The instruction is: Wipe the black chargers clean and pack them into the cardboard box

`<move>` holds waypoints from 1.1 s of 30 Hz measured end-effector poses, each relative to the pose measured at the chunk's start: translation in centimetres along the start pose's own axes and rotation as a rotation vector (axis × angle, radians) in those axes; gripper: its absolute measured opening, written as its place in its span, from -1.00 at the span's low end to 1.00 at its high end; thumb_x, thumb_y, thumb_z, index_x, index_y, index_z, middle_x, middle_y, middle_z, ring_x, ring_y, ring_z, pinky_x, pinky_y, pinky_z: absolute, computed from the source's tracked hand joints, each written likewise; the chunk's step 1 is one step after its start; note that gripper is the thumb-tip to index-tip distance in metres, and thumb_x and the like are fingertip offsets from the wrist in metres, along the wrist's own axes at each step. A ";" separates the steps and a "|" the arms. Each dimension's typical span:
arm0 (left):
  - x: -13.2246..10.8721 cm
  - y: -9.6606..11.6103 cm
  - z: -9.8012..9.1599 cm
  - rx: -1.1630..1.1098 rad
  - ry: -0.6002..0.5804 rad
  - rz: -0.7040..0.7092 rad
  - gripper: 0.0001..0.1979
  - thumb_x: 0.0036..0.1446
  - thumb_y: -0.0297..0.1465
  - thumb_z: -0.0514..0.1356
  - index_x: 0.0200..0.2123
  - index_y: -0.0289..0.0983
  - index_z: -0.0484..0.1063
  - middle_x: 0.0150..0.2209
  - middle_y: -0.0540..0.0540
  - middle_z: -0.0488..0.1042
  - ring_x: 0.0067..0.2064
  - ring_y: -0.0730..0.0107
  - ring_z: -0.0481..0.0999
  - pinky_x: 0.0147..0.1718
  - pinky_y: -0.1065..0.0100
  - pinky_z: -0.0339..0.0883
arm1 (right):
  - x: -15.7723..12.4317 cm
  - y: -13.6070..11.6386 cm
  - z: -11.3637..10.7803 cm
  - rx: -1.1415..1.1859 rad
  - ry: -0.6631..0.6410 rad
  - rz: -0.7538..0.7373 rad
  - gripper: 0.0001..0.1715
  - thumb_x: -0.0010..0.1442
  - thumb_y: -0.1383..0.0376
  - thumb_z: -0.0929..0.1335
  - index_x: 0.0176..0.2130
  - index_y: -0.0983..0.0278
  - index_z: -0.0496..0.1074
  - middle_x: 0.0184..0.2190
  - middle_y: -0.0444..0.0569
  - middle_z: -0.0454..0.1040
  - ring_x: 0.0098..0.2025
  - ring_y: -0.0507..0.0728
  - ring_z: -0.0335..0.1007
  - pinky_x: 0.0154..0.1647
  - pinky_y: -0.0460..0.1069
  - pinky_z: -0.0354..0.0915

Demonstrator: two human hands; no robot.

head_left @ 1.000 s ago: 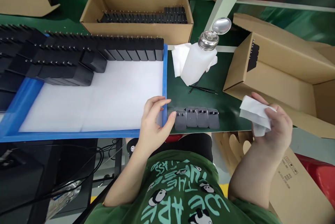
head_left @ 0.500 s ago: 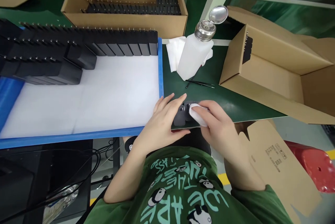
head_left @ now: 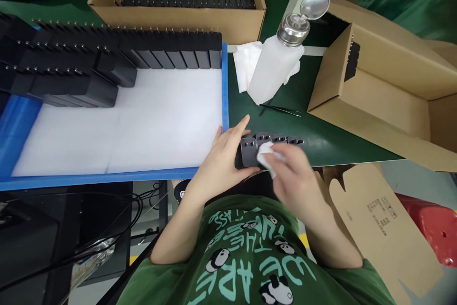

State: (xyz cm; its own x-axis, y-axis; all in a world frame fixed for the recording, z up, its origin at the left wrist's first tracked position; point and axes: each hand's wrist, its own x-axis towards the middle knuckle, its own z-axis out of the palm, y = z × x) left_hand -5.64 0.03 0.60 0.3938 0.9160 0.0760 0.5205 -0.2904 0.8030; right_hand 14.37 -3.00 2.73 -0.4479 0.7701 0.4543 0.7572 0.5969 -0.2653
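Observation:
A short row of black plug adapters (head_left: pixel 249 153) with metal pins on top sits at the front edge of the green table. My left hand (head_left: pixel 223 164) rests at the row's left end, fingers and thumb spread around the end adapter. Pinched in my right hand (head_left: pixel 294 172) is a crumpled white wipe (head_left: pixel 264 152), pressed against the front of the adapters. My right fingers partly cover the row and are slightly blurred. Left of my hands, many similar adapters (head_left: pixel 171 50) stand in rows on a white-lined tray with blue edges (head_left: pixel 225 91).
A white pump bottle (head_left: pixel 274 69) with its metal lid up stands behind my hands, by folded white wipes (head_left: pixel 246 60) and black tweezers (head_left: pixel 280 110). Cardboard boxes (head_left: pixel 200 22) stand at the back and right (head_left: pixel 385 86). Flattened cardboard (head_left: pixel 382 219) and a red stool (head_left: pixel 433 229) lie lower right.
My right hand has shifted slightly right and down with the wipe, and more of the adapter row shows. My left hand stays beside the row. The whole view has shifted a little.

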 end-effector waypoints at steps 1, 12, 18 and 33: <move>0.1 -0.1 0.0 -0.023 -0.006 -0.007 0.03 0.10 -0.38 0.36 0.43 -0.03 -0.25 0.20 -0.14 0.40 0.36 0.12 0.24 0.42 -0.17 -0.25 | 0.0 -0.2 0.3 0.056 -0.040 -0.046 -0.63 0.23 0.60 0.23 -0.04 0.35 0.39 -0.09 0.16 0.42 -0.07 0.18 0.39 -0.10 0.05 0.44; 0.2 -0.3 0.1 -0.079 0.006 0.013 -0.01 0.08 -0.44 0.32 0.43 -0.08 -0.21 0.17 -0.20 0.44 0.35 0.06 0.27 0.40 -0.26 -0.21 | 0.9 -0.8 1.4 0.204 -0.014 -0.144 -0.63 0.23 0.61 0.23 -0.06 0.28 0.37 -0.15 0.09 0.46 -0.16 0.14 0.40 -0.19 0.04 0.44; 0.2 -0.3 0.2 -0.066 0.016 0.026 -0.05 0.09 -0.46 0.28 0.42 -0.12 -0.19 0.16 -0.19 0.45 0.34 0.11 0.28 0.41 -0.21 -0.20 | 0.9 -1.0 1.0 0.225 -0.072 -0.190 -0.63 0.21 0.63 0.22 -0.07 0.30 0.36 -0.15 0.10 0.45 -0.21 0.13 0.35 -0.22 0.05 0.41; 0.3 -0.4 0.2 -0.045 0.022 0.033 -0.09 0.08 -0.45 0.23 0.41 -0.12 -0.15 0.12 -0.17 0.48 0.28 0.11 0.34 0.39 -0.21 -0.13 | 1.6 -1.4 1.9 0.264 -0.014 -0.109 -0.52 0.21 0.61 0.16 -0.01 0.25 0.39 -0.16 0.09 0.46 -0.19 0.16 0.40 -0.23 0.09 0.41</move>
State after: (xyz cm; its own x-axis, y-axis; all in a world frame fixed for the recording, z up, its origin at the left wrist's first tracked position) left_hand -5.59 0.33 0.15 0.3934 0.9120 0.1158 0.4727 -0.3087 0.8254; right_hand 11.68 -2.24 2.24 -0.5277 0.7004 0.4805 0.5554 0.7126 -0.4286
